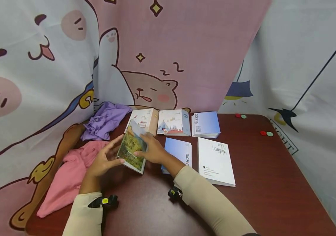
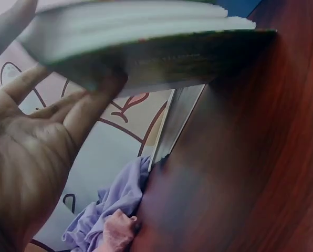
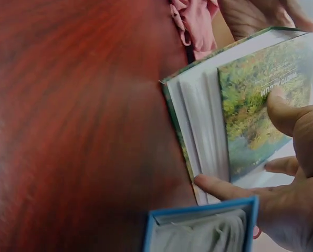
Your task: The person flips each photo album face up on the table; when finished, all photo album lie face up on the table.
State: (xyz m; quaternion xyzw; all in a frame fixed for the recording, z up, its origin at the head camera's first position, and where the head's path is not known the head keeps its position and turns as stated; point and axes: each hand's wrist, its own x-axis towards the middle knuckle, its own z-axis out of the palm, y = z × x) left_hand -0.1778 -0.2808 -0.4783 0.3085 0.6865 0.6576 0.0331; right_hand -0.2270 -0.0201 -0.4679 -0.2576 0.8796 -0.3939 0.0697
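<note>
Head view: I have the green photo album (image 1: 131, 150) lifted, left hand (image 1: 103, 160) cupping its 9 o'clock edge, right hand (image 1: 153, 150) fingers (image 3: 219, 186) leafing pages; five albums untouched.

The table (image 1: 274, 183) is made of smooth, shiny reddish-brown wood. The green book (image 1: 131, 149) is made of paper, with a glossy cover. The pink cloth (image 1: 67, 177) and purple cloth (image 1: 106, 119) look soft and crumpled.
</note>
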